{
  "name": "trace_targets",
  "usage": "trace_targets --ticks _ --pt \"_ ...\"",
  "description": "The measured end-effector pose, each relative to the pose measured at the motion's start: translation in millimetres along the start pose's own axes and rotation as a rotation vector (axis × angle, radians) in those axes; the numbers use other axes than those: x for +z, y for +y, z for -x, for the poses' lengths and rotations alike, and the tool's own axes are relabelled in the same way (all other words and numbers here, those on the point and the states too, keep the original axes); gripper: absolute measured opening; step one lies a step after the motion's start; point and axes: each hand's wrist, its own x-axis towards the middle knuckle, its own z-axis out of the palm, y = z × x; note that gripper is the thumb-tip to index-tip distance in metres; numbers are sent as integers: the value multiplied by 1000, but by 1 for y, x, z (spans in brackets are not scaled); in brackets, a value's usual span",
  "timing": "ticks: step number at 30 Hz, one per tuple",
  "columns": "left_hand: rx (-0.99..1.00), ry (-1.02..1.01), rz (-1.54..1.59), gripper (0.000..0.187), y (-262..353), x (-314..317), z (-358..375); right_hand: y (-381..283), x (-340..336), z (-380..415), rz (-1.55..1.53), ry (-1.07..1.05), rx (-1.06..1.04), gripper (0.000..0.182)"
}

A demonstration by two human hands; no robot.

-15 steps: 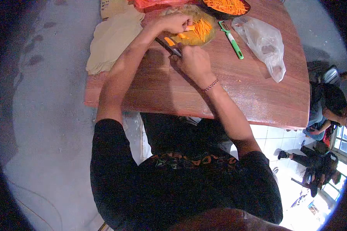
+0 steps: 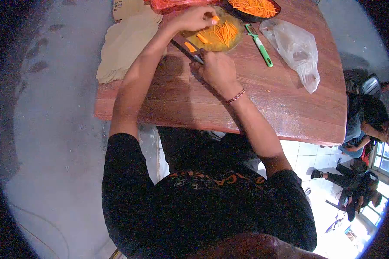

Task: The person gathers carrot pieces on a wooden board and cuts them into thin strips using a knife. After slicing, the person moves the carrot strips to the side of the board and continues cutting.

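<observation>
Between the fingertips of my left hand (image 2: 198, 18) is a small orange carrot piece (image 2: 215, 19), lifted over the round yellowish board (image 2: 235, 41). My right hand (image 2: 218, 71) is closed around the handle of a knife (image 2: 188, 52), whose blade points up and left, at the near side of the board. A slice of carrot (image 2: 189, 46) lies against the blade. Thin carrot strips (image 2: 225, 32) are heaped on the board, with a thicker carrot piece (image 2: 202, 38) to their left.
A dark bowl (image 2: 275, 15) full of shredded carrot stands behind the board. To its right lie a green and white peeler (image 2: 260, 46) and a clear plastic bag (image 2: 296, 49). Brown paper (image 2: 123, 54) covers the table's left corner. Other people (image 2: 358, 185) are at far right.
My left hand has risen up and away from the board with a carrot piece in its fingertips, uncovering more strips. My right hand and the knife have hardly moved.
</observation>
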Motion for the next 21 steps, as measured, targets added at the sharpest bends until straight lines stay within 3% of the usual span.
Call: trace_targets --ticks 2,3,5,8,10,12,16,21 --pt "-195 -196 221 32 -3 -9 4 0 0 0 -5 -9 1 31" --pt "-196 -198 223 32 -2 -10 8 1 1 0 -5 -10 3 31" --pt "-346 -293 -78 35 -1 -12 16 2 2 -1 5 -28 -3 31" --pt "-394 -378 23 31 10 -9 32 0 5 1 -4 1 -11 31" --pt "-380 -386 27 32 -5 1 40 -1 4 1 1 -14 -9 31" --pt "-222 -292 121 31 -10 5 45 -2 4 2 7 -29 -5 30" --pt "-355 -438 -131 29 34 -21 43 -2 5 2 -2 -35 -9 31" --pt "-195 -281 -38 28 9 -2 51 0 8 0 13 -56 -5 32"
